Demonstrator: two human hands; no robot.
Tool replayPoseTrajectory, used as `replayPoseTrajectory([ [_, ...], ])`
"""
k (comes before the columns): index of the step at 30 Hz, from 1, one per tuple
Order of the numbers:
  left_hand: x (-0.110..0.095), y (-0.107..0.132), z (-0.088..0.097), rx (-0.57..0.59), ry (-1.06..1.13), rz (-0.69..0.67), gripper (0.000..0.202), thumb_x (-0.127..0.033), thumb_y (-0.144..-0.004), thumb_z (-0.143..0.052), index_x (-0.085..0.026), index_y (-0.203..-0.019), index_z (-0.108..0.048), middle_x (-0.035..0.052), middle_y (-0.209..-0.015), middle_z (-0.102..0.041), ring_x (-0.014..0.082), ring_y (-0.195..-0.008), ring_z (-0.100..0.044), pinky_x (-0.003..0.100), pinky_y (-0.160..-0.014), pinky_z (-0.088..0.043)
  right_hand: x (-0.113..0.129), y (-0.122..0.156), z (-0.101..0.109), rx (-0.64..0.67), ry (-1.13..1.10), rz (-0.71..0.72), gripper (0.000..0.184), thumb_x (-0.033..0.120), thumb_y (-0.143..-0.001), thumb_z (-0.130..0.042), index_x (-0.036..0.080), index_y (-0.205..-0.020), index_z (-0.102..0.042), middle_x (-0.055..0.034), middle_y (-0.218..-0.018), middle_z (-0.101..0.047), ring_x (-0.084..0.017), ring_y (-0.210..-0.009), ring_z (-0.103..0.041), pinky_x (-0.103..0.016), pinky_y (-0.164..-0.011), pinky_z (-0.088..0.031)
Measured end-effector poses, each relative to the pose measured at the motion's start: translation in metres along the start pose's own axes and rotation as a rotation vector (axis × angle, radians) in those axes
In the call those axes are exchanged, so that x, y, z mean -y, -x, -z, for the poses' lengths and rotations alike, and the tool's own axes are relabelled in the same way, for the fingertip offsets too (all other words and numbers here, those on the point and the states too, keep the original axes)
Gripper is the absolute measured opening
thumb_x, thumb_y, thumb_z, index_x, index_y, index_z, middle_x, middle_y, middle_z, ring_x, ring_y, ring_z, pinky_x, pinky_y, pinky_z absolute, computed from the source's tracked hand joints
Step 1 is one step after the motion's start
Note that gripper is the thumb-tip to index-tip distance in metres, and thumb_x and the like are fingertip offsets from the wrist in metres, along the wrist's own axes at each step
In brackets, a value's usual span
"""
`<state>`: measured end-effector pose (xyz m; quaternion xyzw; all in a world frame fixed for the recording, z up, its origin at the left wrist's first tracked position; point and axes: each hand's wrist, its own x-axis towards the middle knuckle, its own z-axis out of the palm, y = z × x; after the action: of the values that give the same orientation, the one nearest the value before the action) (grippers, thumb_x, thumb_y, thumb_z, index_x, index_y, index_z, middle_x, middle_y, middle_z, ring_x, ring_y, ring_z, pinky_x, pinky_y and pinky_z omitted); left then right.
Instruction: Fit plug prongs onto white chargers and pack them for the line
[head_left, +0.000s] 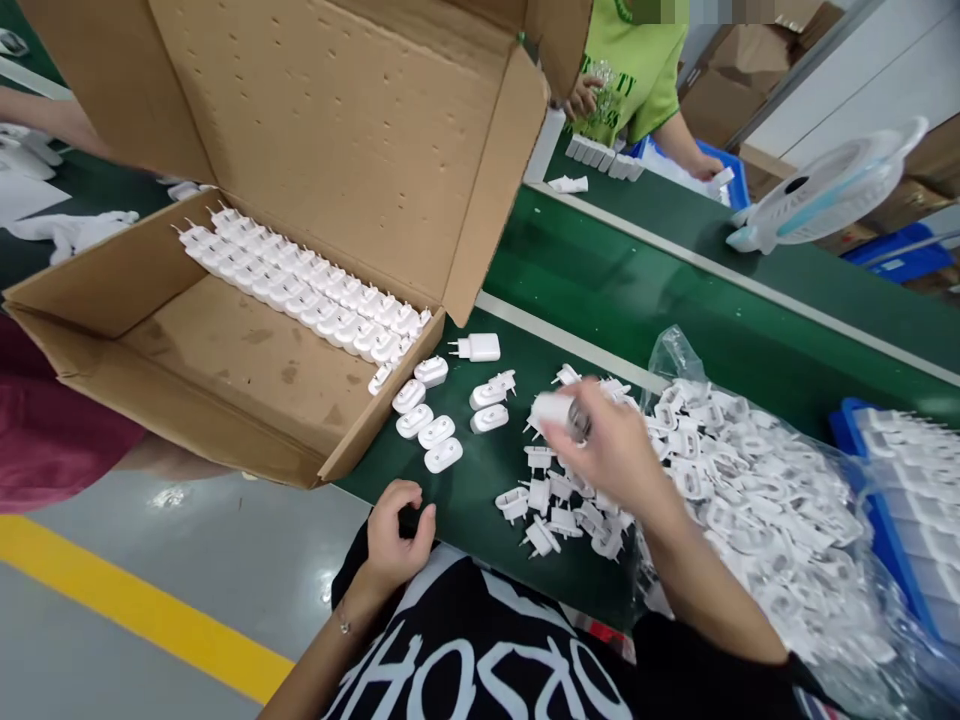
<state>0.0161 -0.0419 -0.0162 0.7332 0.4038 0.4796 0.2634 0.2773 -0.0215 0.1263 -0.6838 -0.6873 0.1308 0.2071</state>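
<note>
My right hand (611,445) hovers over a heap of white plug adapters (555,500) on the green table and pinches one white plug adapter (553,410) in its fingertips. My left hand (397,535) rests at the table's near edge, fingers curled around something small and dark that I cannot make out. Several adapters (431,420) lie in short rows beside an open cardboard box (247,360). Inside the box, a long double row of adapters (300,280) stands along the back wall.
A clear plastic bag (757,500) full of adapters spreads to the right, with a blue tray (900,480) beyond it. Across the green conveyor (675,290), a person in a green shirt (637,70) handles white parts. A white fan (825,190) lies at the far right.
</note>
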Motion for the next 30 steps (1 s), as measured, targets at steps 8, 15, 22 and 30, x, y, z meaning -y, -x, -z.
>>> replayPoseTrajectory([
  [8, -0.005, 0.0, 0.012, 0.076, -0.14, 0.01, 0.034, -0.015, -0.08, -0.057, -0.017, -0.113, -0.047, 0.0095, -0.102, -0.054, 0.0176, -0.082, -0.054, 0.03, -0.067, -0.048, 0.053, 0.068, -0.091, 0.311, 0.048, 0.271, 0.033, 0.025, -0.085, -0.063, 0.016, -0.115, -0.053, -0.0101, -0.103, -0.063, -0.025, -0.084, -0.061, -0.034, -0.064, -0.052],
  [15, -0.01, -0.03, 0.004, 0.121, -0.21, 0.124, 0.027, -0.028, -0.087, -0.057, -0.02, -0.112, -0.052, 0.0038, -0.095, -0.058, 0.0136, -0.073, -0.054, 0.027, -0.069, -0.047, 0.04, 0.051, -0.092, 0.069, -0.051, 0.231, 0.058, 0.006, -0.086, -0.038, 0.018, -0.143, -0.034, -0.0099, -0.14, -0.045, -0.027, -0.118, -0.048, -0.043, -0.094, -0.049],
  [22, -0.012, -0.034, -0.006, 0.055, -0.08, 0.153, 0.007, -0.025, -0.089, -0.055, -0.018, -0.09, -0.056, 0.005, -0.1, -0.057, 0.01, -0.067, -0.051, 0.025, -0.066, -0.047, 0.04, 0.047, -0.096, 0.205, -0.028, 0.222, 0.062, 0.003, -0.081, -0.038, 0.014, -0.142, -0.038, -0.0087, -0.144, -0.043, -0.027, -0.123, -0.045, -0.043, -0.088, -0.053],
  [30, -0.005, -0.024, -0.009, -0.039, -0.032, 0.192, 0.017, -0.025, -0.089, -0.052, -0.018, -0.105, -0.052, 0.0071, -0.105, -0.051, 0.0114, -0.072, -0.051, 0.026, -0.064, -0.046, 0.036, 0.05, -0.08, 0.108, -0.113, 0.16, 0.046, 0.014, -0.09, -0.042, 0.02, -0.135, -0.047, -0.0069, -0.134, -0.054, -0.025, -0.117, -0.051, -0.043, -0.089, -0.049],
])
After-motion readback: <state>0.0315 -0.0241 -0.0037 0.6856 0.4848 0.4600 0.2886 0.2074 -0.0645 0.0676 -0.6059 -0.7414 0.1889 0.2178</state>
